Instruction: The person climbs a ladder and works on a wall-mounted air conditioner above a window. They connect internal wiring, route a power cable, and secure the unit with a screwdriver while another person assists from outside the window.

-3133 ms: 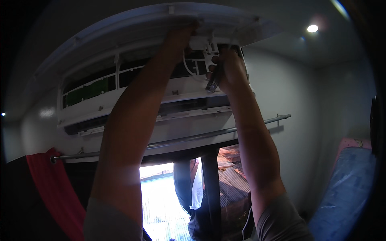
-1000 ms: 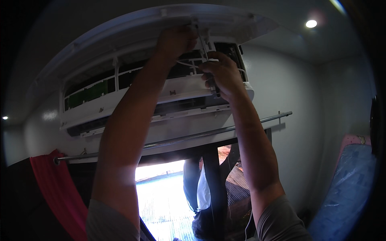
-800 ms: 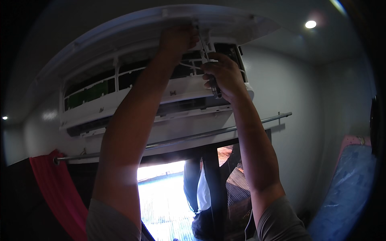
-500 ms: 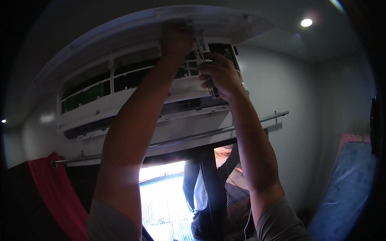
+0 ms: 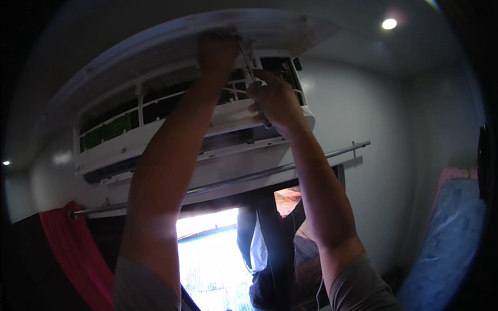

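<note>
right hand (image 5: 275, 101) is up inside the open air conditioner (image 5: 207, 150), fingers curled tight around the handle of a screwdriver (image 5: 253, 83), the thin shaft running up and to the left from the fist toward the underside of the raised front cover (image 5: 249, 28). the dark end of the handle pokes out below the fist. left hand (image 5: 215, 52) is higher, just beside the screwdriver tip, pressed up against the underside of that cover; it's in shadow and i cannot tell whether its fingers are curled on something or lying flat. the two hands sit close, the shaft between them.

out from the hands, white grille bars and dark slots of the unit's inside show behind the left forearm, with a green patch (image 5: 106, 132) further left. both forearms come up from the lower edge, grey sleeves at the bottom.

under the unit a metal curtain rod (image 5: 332, 154) crosses the wall, a red curtain (image 5: 72, 249) hanging at its left end. below it a bright window opening (image 5: 207, 259) with dark clothes (image 5: 270, 249) hanging in front. a round ceiling light (image 5: 389, 24) glows top right, and a blue mattress (image 5: 446, 243) leans at the right wall
</note>
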Demonstrator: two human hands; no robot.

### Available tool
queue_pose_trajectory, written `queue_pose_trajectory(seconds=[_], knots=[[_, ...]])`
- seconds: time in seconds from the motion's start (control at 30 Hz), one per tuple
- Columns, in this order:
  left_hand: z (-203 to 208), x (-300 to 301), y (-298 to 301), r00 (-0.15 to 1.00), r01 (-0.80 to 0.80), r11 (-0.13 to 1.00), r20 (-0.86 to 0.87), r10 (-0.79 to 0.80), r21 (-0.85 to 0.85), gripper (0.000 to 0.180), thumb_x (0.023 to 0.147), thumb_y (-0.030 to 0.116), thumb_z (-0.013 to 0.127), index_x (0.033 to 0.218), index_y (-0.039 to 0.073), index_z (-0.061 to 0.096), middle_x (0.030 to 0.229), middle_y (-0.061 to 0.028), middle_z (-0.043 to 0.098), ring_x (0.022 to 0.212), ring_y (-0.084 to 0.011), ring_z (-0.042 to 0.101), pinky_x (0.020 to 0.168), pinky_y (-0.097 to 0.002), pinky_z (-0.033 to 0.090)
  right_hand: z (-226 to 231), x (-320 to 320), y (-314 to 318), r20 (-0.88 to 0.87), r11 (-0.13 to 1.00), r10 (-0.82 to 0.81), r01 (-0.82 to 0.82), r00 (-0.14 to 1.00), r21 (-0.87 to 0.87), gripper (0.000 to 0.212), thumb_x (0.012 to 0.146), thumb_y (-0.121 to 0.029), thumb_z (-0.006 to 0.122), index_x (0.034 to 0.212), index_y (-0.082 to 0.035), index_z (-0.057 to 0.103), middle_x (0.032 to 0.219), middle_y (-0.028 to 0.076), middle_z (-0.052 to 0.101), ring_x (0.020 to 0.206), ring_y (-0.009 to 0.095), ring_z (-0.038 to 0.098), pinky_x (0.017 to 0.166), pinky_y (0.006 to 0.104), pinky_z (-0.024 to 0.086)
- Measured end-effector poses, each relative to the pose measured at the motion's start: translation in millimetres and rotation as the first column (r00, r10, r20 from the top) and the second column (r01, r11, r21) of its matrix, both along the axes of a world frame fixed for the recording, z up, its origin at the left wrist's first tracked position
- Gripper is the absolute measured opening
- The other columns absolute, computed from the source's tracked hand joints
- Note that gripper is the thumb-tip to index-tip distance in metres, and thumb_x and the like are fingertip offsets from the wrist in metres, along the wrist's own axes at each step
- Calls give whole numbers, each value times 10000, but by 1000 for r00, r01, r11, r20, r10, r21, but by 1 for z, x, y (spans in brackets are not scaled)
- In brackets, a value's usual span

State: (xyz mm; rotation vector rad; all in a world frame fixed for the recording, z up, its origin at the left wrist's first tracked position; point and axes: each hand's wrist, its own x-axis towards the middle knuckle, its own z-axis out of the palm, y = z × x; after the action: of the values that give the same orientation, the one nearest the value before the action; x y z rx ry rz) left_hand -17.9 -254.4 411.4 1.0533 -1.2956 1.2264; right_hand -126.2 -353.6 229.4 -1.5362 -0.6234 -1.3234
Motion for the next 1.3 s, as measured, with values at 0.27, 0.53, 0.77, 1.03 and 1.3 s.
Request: queue_pose_trajectory(seconds=[0.27,0.53,0.77,1.03,1.3], knots=[[-24,-36,15,813,541,836,-313,-491,95,292,1008,38,535,1290,-10,597,1156,-198,707,946,-264,717,856,-376,630,-12,22,5,208,989,-125,140,970,-57,554,998,-215,674,1514,-52,557,1005,128,715,618,125,657,502,285,543],[-33,-53,23,763,597,796,-376,-526,99,302,1024,40,517,1313,-37,556,1159,-205,690,1029,-301,710,914,-409,638,-9,37,2,271,970,-222,239,937,-32,534,982,-200,690,1486,-54,593,983,136,731,634,134,669,527,301,544],[-30,-54,26,781,554,825,-411,-471,107,341,1033,41,483,1366,-23,516,1239,-214,672,1068,-326,706,951,-437,625,-8,36,5,349,903,-401,430,847,-6,498,966,-181,674,1441,-37,632,1131,237,752,795,240,748,793,372,592],[-32,-61,27,777,524,844,-469,-421,111,336,1038,51,493,1369,1,526,1220,-189,693,1066,-316,706,927,-430,620,-9,23,20,220,975,-212,222,952,-26,541,985,-188,659,1493,-26,568,1034,161,742,711,182,710,536,303,554],[-33,-54,29,771,551,825,-455,-446,126,337,1051,44,513,1384,-5,528,1245,-186,690,1101,-299,700,995,-411,604,-9,20,29,139,1000,-24,22,990,16,600,992,-175,665,1536,9,489,968,127,704,615,126,633,456,280,493]])
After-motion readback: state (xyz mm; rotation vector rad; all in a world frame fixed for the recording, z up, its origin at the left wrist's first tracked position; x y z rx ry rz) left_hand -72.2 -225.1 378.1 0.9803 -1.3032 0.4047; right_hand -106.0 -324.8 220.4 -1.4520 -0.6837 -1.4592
